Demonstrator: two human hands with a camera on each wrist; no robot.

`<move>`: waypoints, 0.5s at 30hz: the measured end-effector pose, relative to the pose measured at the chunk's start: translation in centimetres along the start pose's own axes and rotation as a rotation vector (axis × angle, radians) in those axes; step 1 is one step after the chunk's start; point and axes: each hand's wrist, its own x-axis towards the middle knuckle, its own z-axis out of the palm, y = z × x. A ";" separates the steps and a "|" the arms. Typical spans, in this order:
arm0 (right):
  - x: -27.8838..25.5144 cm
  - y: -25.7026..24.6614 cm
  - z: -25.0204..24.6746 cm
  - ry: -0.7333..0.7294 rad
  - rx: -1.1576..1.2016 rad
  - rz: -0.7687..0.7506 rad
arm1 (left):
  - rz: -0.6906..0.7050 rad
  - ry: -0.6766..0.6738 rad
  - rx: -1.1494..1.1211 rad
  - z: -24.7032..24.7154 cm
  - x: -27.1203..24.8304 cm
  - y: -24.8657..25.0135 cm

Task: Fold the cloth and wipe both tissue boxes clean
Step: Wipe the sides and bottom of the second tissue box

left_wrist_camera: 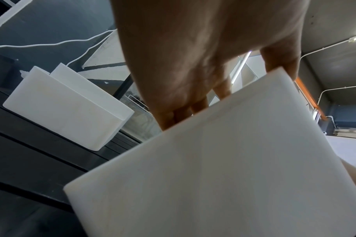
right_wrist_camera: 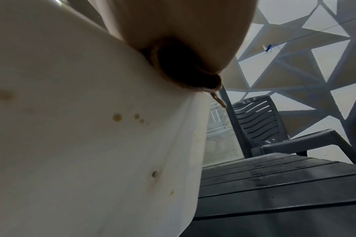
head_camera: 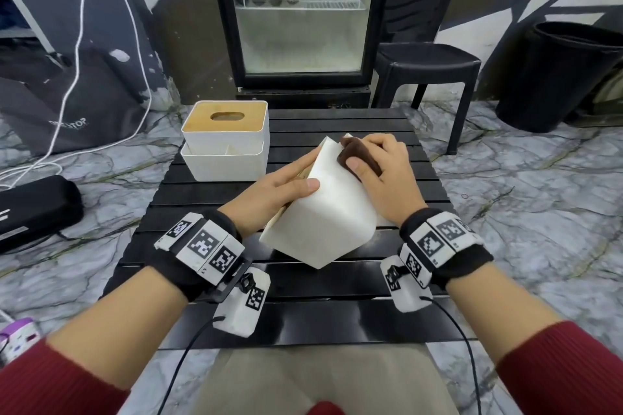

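Step in hand: the near tissue box point(head_camera: 323, 212), tipped on the black desk point(head_camera: 337, 313), is being wiped; the cloth looks already folded.
Left hand point(head_camera: 276, 192): the box is being steadied, thumb on its upper face, fingers wrapped over the far edge.
Right hand point(head_camera: 381, 168): the brown cloth point(head_camera: 359, 157) is being pressed to the box's upper face near its far corner, fingers clamped round the wad.
Stains: yellowish spots point(right_wrist_camera: 117, 117) are being shown on the box's side in the right wrist view.
Second tissue box point(head_camera: 226, 145): standing upright at the desk's far left, apparently not yet being handled.
Next move: the cloth is probably being called down over the spotted side, then on to the other box.
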 end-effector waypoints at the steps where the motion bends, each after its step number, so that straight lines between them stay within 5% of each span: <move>1: 0.3 0.2 0.0 0.006 -0.005 0.008 | 0.001 -0.002 -0.005 0.0 0.0 0.0; 15: 2.7 2.4 -0.7 -0.089 -0.042 0.102 | 0.025 0.008 -0.060 -0.1 -0.2 -0.4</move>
